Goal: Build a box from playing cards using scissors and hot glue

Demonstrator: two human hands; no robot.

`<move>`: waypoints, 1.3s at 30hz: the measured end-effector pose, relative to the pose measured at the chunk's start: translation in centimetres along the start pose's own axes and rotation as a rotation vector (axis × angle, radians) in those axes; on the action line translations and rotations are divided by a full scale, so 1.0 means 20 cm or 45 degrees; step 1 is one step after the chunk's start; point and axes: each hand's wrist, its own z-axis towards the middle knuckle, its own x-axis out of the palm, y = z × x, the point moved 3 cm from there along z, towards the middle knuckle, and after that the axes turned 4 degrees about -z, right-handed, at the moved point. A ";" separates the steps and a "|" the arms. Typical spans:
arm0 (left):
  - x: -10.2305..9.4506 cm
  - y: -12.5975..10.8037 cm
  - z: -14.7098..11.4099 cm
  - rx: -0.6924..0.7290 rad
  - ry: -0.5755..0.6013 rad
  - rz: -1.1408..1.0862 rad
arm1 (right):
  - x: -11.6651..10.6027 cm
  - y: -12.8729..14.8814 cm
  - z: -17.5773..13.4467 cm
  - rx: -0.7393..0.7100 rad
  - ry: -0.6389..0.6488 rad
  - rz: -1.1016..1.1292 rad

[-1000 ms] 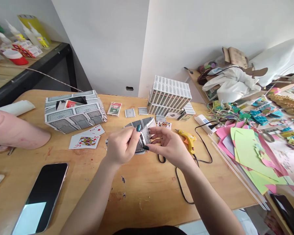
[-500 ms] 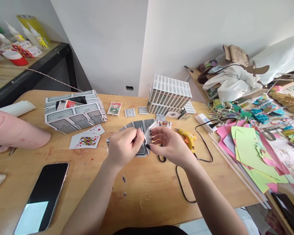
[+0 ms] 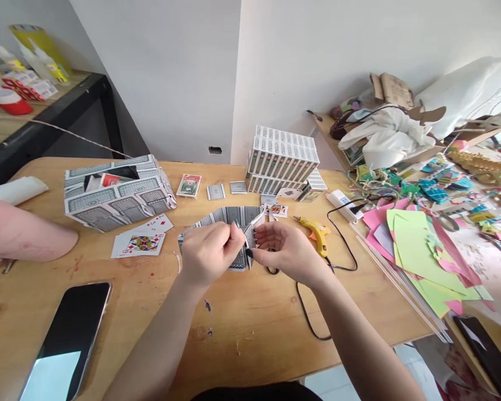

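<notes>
A curved, walled piece made of joined playing cards (image 3: 232,214) with grey patterned backs stands on the table between my hands. My left hand (image 3: 212,252) is closed in a fist at its near left side, thumb up against the curled index finger. The exact grip point is hidden behind the knuckles. My right hand (image 3: 290,250) pinches the right end of the card piece between the thumb and the bent fingers. Just beyond the right fingers are scissors (image 3: 272,215), partly covered by that hand, and a face card (image 3: 278,210).
A larger card-covered box (image 3: 112,195) stands at left, with loose cards (image 3: 144,243) in front. Stacked card packs (image 3: 281,161) stand at the back. A yellow glue gun (image 3: 317,233) and its cord lie right. A phone (image 3: 69,334) and a pink bottle (image 3: 29,228) are left.
The view has shifted slightly, so most things sit a little further left. Both hands stay at the card piece in nearly the same pose.
</notes>
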 end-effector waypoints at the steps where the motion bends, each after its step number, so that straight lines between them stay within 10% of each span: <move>1: 0.00 0.00 0.00 0.003 -0.004 0.007 | 0.00 0.00 0.00 0.002 -0.007 -0.007; 39: -0.06 0.00 -0.04 0.220 -0.232 0.058 | 0.08 0.15 -0.01 -0.311 -0.142 -0.400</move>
